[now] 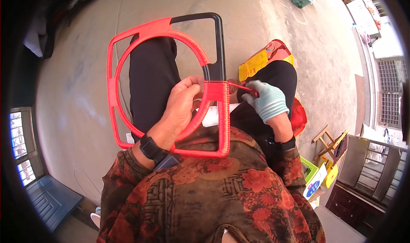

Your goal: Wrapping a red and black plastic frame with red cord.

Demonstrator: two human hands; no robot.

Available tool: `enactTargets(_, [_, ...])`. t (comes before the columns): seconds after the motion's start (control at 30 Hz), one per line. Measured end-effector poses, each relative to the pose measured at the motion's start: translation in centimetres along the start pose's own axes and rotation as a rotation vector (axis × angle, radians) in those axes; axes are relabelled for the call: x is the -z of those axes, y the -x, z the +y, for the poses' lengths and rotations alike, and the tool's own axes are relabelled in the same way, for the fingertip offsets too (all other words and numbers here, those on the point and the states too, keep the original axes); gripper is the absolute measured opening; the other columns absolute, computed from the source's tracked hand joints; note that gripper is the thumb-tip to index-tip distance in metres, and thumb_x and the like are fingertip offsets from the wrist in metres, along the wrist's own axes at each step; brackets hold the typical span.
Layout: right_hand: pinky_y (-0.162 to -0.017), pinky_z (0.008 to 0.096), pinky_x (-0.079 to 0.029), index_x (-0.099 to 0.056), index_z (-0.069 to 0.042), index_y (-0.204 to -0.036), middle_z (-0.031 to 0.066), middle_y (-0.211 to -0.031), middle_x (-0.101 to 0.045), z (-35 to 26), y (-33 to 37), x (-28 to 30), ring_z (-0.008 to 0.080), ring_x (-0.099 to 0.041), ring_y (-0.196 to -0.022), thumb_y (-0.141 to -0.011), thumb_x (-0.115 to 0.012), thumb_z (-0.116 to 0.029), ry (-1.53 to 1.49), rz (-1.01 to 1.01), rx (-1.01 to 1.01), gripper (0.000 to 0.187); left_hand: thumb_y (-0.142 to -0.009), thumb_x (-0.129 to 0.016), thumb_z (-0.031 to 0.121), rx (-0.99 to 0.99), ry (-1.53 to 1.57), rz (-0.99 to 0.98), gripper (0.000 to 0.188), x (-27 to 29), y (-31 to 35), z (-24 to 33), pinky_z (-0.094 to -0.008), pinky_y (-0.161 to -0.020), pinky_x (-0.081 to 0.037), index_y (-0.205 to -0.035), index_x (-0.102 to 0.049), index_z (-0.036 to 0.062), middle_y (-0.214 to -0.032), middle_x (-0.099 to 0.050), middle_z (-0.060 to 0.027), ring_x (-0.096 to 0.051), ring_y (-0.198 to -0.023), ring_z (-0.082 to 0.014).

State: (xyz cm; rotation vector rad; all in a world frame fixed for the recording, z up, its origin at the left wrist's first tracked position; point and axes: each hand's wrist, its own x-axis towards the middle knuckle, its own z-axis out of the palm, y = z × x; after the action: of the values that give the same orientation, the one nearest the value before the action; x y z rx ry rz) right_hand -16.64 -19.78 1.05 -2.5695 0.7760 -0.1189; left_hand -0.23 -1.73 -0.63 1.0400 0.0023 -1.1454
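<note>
- Frame (164,85) — a squarish black metal frame with an inner ring, most of it bound in red cord; it lies tilted across the seated person's lap, over black trousers (151,78). Only the upper right corner and part of the right bar remain bare black.
- Left hand (181,104) — bare, closed around the frame where the ring meets the right bar, fingers curled over the wound cord from the frame's near side. A black wrist device (150,147) sits on the forearm just below the frame's lower edge.
- Right hand (267,100) — in a pale blue-grey glove, just to the right of the frame, fingers pinched shut on a strand of red cord (239,86).
- Red cord — runs taut from the frame's right bar across a short gap to the gloved fingertips; its wraps end at about that height on the bar.
- White object (213,115) — seen through the frame's lower opening, lying on the lap; its kind cannot be told.
- Yellow packet (254,66) — on the ground beyond the right knee, to the right of the frame, beside a red plastic item (279,49).
- Wooden stool (325,140) — well to the right of the frame and lower, on the concrete floor (77,89).
- Floral top (213,192) — red-and-brown patterned cloth below the frame, touching its lower bar.
</note>
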Motion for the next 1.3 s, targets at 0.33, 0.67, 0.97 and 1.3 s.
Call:
enactTargets(0.33, [-0.06, 0.022, -0.046, -0.071, -0.003, -0.092, 0.0008, -0.078, -0.067, 5.3, 2.3, 5.2, 0.0056, -0.057, -0.066, -0.08, -0.071, -0.013, -0.543, 0.026, -0.434, 0.015, -0.09, -0.053, 0.001, 0.023, 0.086, -0.031, 0.011, 1.2, -0.7, -0.5, -0.0269, -0.075, -0.052, -0.1, -0.059, 0.0009, -0.09, -0.065, -0.0067, -0.063, -0.079, -0.0137])
enactTargets(0.67, [-0.066, 0.0253, -0.048, -0.071, -0.004, -0.094, 0.0063, -0.077, -0.063, 9.2, 3.8, 5.0, 0.0128, -0.059, -0.07, -0.081, -0.071, -0.012, -0.275, 0.332, -0.409, 0.016, -0.091, -0.054, 0.006, 0.042, 0.062, -0.032, 0.008, 0.6, -0.3, -0.3, -0.0255, -0.064, -0.052, -0.096, -0.059, 0.0027, -0.085, -0.064, -0.0049, -0.062, -0.071, -0.0122])
enactTargets(0.97, [-0.067, 0.0301, -0.051, -0.063, -0.003, -0.103, 0.0114, -0.077, -0.065, -2.6, 0.9, -0.4, 0.0159, -0.063, -0.071, -0.079, -0.072, -0.013, -0.52, -0.363, 0.087, 0.028, -0.091, -0.057, 0.005, 0.074, 0.019, 0.004, 0.01, 0.0, 0.0, -0.4, -0.0238, -0.066, -0.052, -0.1, -0.059, 0.0002, -0.086, -0.065, -0.0066, -0.062, -0.071, -0.0127])
enactTargets(1.3, [-0.058, 0.025, -0.051, -0.059, -0.001, -0.114, 0.0042, -0.078, -0.066, -4.7, -4.4, -4.9, 0.0084, -0.06, -0.066, -0.084, -0.07, -0.015, -1.008, -0.27, -0.068, 0.036, -0.095, -0.054, 0.011, 0.02, -0.007, 0.006, 0.013, 0.9, -0.1, -0.7, -0.0238, -0.065, -0.05, -0.1, -0.06, 0.0011, -0.084, -0.063, -0.0043, -0.06, -0.072, -0.0103])
